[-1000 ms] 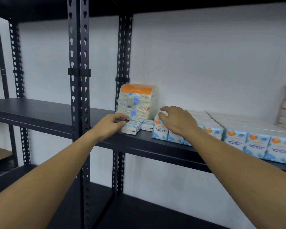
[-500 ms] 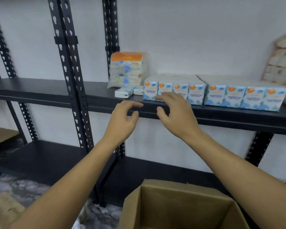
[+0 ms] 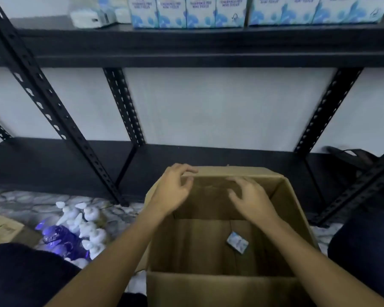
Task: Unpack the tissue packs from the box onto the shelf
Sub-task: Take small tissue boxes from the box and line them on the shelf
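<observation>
Nearly done: packs (image 3: 187, 12) line shelf (image 3: 186, 43) at top, one pack (image 3: 237, 242) left in box (image 3: 208, 284), both hands (image 3: 172, 191) apart, empty.

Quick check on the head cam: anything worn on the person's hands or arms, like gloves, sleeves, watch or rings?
Nothing visible. The left hand and right hand are bare, with no gloves or rings that show. Both forearms are uncovered down to the frame edge: no sleeves, watch or bands. The picture is slightly blurred, so small details could be missed.

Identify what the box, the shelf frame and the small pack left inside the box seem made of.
Box: brown cardboard, matte, with folded flaps and a raw edge. Shelf frame: probably black-painted metal, given its punched slot holes. Small pack: likely a printed plastic wrapper, slightly glossy; too small to confirm.
</observation>
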`<state>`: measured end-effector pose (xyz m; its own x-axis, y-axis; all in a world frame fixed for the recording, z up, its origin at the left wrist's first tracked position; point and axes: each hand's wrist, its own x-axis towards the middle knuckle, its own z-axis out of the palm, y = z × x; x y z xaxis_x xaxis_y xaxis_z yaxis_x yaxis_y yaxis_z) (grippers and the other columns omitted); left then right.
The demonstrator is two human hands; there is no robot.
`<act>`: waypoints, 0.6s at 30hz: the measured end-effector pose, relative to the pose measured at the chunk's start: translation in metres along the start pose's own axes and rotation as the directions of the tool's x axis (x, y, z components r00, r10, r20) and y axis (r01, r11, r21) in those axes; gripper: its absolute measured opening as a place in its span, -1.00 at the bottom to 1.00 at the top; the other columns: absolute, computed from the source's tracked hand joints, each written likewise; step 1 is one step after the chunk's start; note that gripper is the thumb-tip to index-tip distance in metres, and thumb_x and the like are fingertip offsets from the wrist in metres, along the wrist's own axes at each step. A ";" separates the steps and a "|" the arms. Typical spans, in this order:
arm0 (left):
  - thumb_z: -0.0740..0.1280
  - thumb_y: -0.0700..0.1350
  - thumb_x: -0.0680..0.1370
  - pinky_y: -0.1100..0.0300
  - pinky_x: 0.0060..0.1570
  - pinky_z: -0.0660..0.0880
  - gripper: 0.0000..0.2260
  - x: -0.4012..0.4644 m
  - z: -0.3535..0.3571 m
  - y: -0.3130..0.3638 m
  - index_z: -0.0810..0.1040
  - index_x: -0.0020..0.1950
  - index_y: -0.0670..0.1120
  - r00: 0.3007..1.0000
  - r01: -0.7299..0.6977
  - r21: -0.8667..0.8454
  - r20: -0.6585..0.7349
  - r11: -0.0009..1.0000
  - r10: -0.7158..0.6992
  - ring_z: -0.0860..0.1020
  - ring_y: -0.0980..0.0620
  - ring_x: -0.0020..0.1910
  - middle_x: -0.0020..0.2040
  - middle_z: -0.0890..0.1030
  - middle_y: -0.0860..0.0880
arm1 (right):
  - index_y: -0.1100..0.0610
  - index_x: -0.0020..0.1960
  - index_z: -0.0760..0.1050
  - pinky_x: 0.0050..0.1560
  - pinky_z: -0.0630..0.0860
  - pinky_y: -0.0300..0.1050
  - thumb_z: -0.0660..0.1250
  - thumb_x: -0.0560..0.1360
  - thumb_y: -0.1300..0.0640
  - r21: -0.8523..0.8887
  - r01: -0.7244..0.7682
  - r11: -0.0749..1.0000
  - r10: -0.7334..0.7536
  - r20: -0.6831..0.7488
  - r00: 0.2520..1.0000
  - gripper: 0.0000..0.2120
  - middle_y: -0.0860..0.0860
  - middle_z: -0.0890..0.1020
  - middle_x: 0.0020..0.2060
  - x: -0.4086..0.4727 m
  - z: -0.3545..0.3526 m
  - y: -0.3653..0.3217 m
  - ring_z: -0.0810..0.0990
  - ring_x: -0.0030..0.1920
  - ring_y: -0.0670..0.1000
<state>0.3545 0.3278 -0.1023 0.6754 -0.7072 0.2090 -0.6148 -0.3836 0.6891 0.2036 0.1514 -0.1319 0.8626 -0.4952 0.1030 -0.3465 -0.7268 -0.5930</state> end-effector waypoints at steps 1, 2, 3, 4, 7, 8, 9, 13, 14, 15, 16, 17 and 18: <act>0.30 -0.16 0.56 0.04 0.29 0.40 -0.81 -0.003 0.011 -0.007 0.60 0.11 0.05 0.999 0.005 0.025 0.037 1.000 -0.006 0.48 0.09 0.19 0.13 0.57 0.10 | 0.01 0.33 0.50 0.25 0.50 0.05 0.31 0.56 0.03 -0.005 -0.056 0.998 0.056 0.043 0.997 -0.65 -0.03 0.60 0.18 -0.003 0.011 0.014 0.55 0.17 -0.03; 0.32 -0.15 0.56 0.05 0.30 0.40 -0.81 -0.006 0.023 -0.014 0.60 0.12 0.06 0.997 0.015 0.042 0.077 0.999 -0.018 0.48 0.10 0.20 0.13 0.58 0.10 | 0.03 0.34 0.49 0.23 0.50 0.05 0.31 0.55 0.03 -0.019 -0.109 0.994 0.110 0.101 0.989 -0.64 0.00 0.59 0.20 -0.005 0.021 0.028 0.56 0.19 0.00; 0.32 -0.14 0.55 0.07 0.30 0.40 -0.80 -0.010 0.035 -0.021 0.59 0.13 0.08 0.993 0.033 0.052 0.116 0.998 -0.039 0.47 0.12 0.21 0.14 0.58 0.10 | 0.04 0.35 0.48 0.21 0.51 0.04 0.31 0.54 0.03 -0.041 -0.156 0.987 0.161 0.166 0.973 -0.62 0.03 0.59 0.21 -0.007 0.031 0.040 0.56 0.20 0.04; 0.33 -0.13 0.56 0.09 0.30 0.41 -0.79 -0.015 0.046 -0.028 0.58 0.14 0.10 0.986 0.058 0.063 0.154 0.996 -0.067 0.46 0.14 0.21 0.16 0.57 0.11 | 0.05 0.36 0.48 0.19 0.52 0.02 0.31 0.54 0.03 -0.062 -0.202 0.977 0.211 0.225 0.951 -0.61 0.05 0.60 0.21 -0.008 0.040 0.051 0.57 0.20 0.08; 0.33 -0.11 0.56 0.17 0.25 0.41 -0.77 -0.026 0.074 -0.052 0.56 0.18 0.13 0.952 0.141 0.115 0.256 0.983 -0.166 0.44 0.15 0.21 0.19 0.52 0.10 | 0.06 0.31 0.51 0.12 0.53 0.00 0.30 0.54 0.04 -0.099 -0.318 0.943 0.333 0.318 0.888 -0.65 0.10 0.62 0.20 -0.013 0.063 0.081 0.58 0.20 0.16; 0.33 -0.13 0.55 0.17 0.23 0.42 -0.76 -0.027 0.082 -0.058 0.56 0.19 0.12 0.940 0.161 0.122 0.283 0.979 -0.190 0.46 0.13 0.20 0.18 0.52 0.08 | 0.08 0.28 0.53 0.10 0.53 -0.01 0.29 0.55 0.05 -0.114 -0.337 0.935 0.356 0.330 0.874 -0.67 0.12 0.63 0.20 -0.015 0.069 0.090 0.58 0.20 0.17; 0.34 -0.15 0.54 0.14 0.21 0.44 -0.75 -0.028 0.090 -0.066 0.57 0.18 0.09 0.927 0.181 0.128 0.309 0.975 -0.212 0.48 0.10 0.19 0.17 0.54 0.05 | 0.12 0.26 0.55 0.10 0.51 -0.02 0.29 0.56 0.07 -0.136 -0.349 0.927 0.374 0.346 0.860 -0.69 0.14 0.62 0.20 -0.016 0.076 0.098 0.57 0.21 0.18; 0.32 -0.22 0.51 0.18 0.16 0.46 -0.75 -0.045 0.128 -0.096 0.61 0.15 -0.02 0.857 0.262 0.208 0.400 0.942 -0.327 0.53 -0.02 0.16 0.19 0.57 -0.04 | 0.14 0.38 0.49 0.17 0.45 -0.06 0.29 0.57 0.10 -0.182 -0.418 0.890 0.455 0.399 0.796 -0.62 0.14 0.56 0.30 -0.024 0.103 0.125 0.51 0.30 0.17; 0.30 -0.23 0.52 0.20 0.13 0.47 -0.75 -0.055 0.138 -0.104 0.61 0.16 -0.04 0.822 0.282 0.250 0.435 0.926 -0.368 0.54 -0.02 0.16 0.22 0.57 -0.03 | 0.11 0.40 0.46 0.17 0.46 -0.06 0.30 0.56 0.09 -0.190 -0.427 0.884 0.467 0.408 0.785 -0.58 0.13 0.55 0.31 -0.027 0.111 0.130 0.51 0.30 0.17; 0.28 -0.23 0.54 0.19 0.10 0.48 -0.74 -0.065 0.146 -0.112 0.61 0.18 -0.06 0.788 0.291 0.288 0.469 0.912 -0.400 0.56 -0.03 0.15 0.23 0.58 -0.04 | 0.11 0.42 0.43 0.16 0.47 -0.06 0.30 0.55 0.07 -0.197 -0.440 0.876 0.481 0.417 0.771 -0.56 0.13 0.55 0.31 -0.030 0.119 0.136 0.52 0.28 0.18; 0.27 -0.24 0.55 0.18 0.07 0.49 -0.74 -0.075 0.154 -0.119 0.60 0.20 -0.08 0.752 0.300 0.320 0.501 0.899 -0.429 0.57 -0.04 0.13 0.23 0.59 -0.07 | 0.11 0.43 0.41 0.14 0.48 -0.05 0.31 0.55 0.06 -0.203 -0.457 0.866 0.499 0.424 0.756 -0.54 0.14 0.55 0.29 -0.035 0.127 0.140 0.54 0.26 0.18; 0.27 -0.25 0.55 0.16 0.06 0.50 -0.74 -0.085 0.161 -0.128 0.60 0.21 -0.09 0.716 0.308 0.345 0.529 0.887 -0.455 0.57 -0.06 0.13 0.23 0.59 -0.09 | 0.10 0.42 0.39 0.13 0.49 -0.04 0.31 0.55 0.05 -0.206 -0.474 0.856 0.515 0.431 0.741 -0.54 0.15 0.55 0.27 -0.040 0.135 0.142 0.55 0.23 0.20; 0.26 -0.24 0.56 0.15 0.06 0.50 -0.74 -0.093 0.166 -0.133 0.59 0.22 -0.10 0.679 0.320 0.373 0.551 0.871 -0.486 0.57 -0.07 0.13 0.24 0.59 -0.10 | 0.08 0.40 0.39 0.13 0.51 -0.02 0.31 0.54 0.03 -0.207 -0.484 0.850 0.523 0.433 0.734 -0.55 0.14 0.55 0.24 -0.045 0.144 0.145 0.56 0.20 0.21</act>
<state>0.3062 0.3457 -0.3285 0.5328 -0.6210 -0.5749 -0.4709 -0.7820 0.4083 0.1673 0.1370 -0.3373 0.6113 -0.5381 -0.5803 -0.7886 -0.4763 -0.3890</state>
